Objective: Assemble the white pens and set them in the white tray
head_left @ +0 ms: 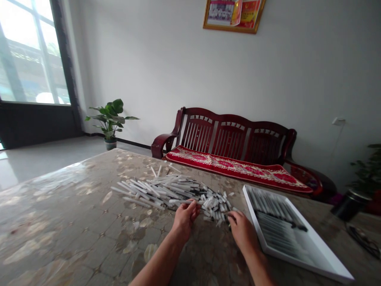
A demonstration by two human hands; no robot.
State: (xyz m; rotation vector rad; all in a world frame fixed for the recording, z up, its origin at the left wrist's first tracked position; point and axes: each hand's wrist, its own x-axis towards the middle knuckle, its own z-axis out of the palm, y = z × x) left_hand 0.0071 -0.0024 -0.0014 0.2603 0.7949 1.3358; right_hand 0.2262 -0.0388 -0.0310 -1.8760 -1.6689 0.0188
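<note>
A heap of slim whitish pen barrels [149, 190] lies across the table, with a pile of short translucent pen caps [214, 201] at its right end. At the near edge of the heap, my left hand [185, 217] is closed in a pinch around a pale pen barrel, whose end points right toward the caps. My right hand [242, 229] is by the right side of the cap pile, fingers bent together; whatever they grip is too small and blurred to name. To its right, a white tray [323, 248] holds rows of dark-and-clear pens [272, 204].
The patterned tabletop [98, 238] stretches left and toward me. Behind it stands a dark red wooden bench [232, 137] with a red runner [235, 167]. A black cylindrical container [351, 204] and a dark cable [363, 241] are at the right. A potted plant [110, 119] stands at the back left.
</note>
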